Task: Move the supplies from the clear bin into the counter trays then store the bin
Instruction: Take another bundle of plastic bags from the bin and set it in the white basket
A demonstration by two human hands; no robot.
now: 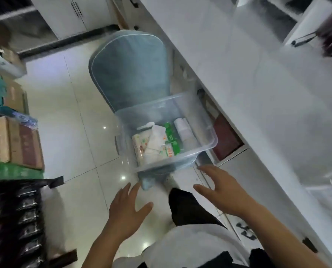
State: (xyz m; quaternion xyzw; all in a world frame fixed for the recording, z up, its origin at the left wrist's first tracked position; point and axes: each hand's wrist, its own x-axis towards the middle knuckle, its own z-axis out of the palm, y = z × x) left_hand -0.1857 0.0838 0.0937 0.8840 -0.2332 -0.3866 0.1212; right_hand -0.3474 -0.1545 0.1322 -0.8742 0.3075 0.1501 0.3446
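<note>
A clear plastic bin (205, 132) rests on the seat of a blue-grey chair (130, 70) beside the white counter (257, 84). Inside it lie supplies: a stack of white cups (183, 128), green-and-white boxes (171, 139), white packets (155, 142) and a patterned pack (140, 146). My left hand (126, 207) is open, fingers spread, just below the bin's near left corner and apart from it. My right hand (219, 188) is also open, just short of the bin's near right corner. Neither hand touches the bin.
Cardboard boxes (14, 140) and dark packaged goods (16, 219) are stacked along the left. An open shelf under the counter holds a dark red item (225, 138). White cabinets (68, 14) stand at the far end. Glossy tiled floor (64, 105) lies between.
</note>
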